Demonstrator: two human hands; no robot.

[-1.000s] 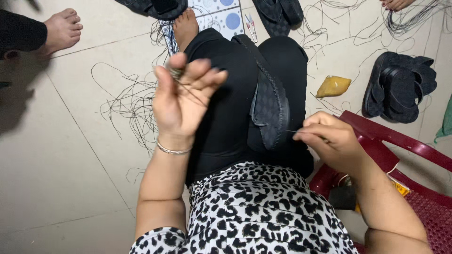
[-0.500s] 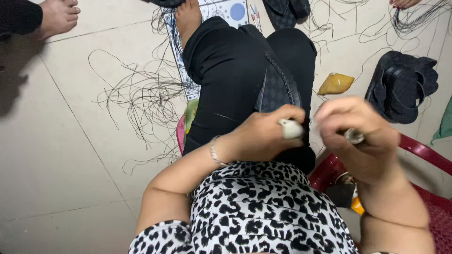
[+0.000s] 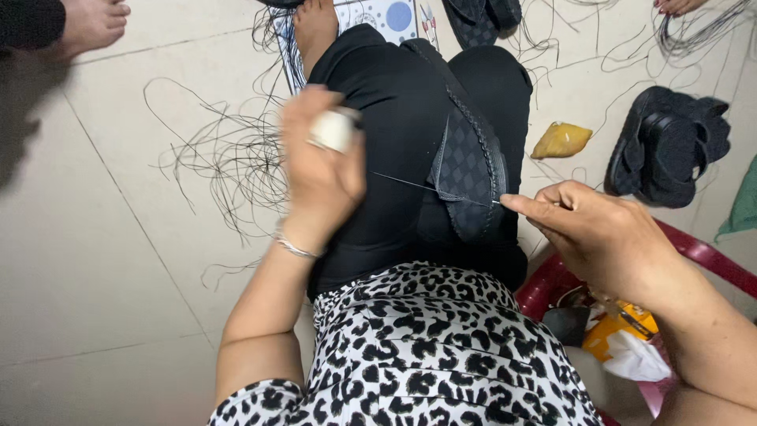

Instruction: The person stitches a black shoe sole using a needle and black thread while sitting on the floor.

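blurred left hand point(image 3: 322, 170), basket point(image 3: 710, 264) cut off

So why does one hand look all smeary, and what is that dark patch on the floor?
In the head view, the left hand is smeared by motion blur, while the right hand and the patterned black piece on the lap look sharper. The dark patch at the far left of the tiled floor is a soft shadow. No strong glare shows.

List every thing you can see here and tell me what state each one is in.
left hand: raised, gripping a white object
right hand: pinching a needle at the strap
black shoe strap: lying on the lap
thread: taut between the hands
black sandals: stacked on the floor
loose threads: tangled on the floor
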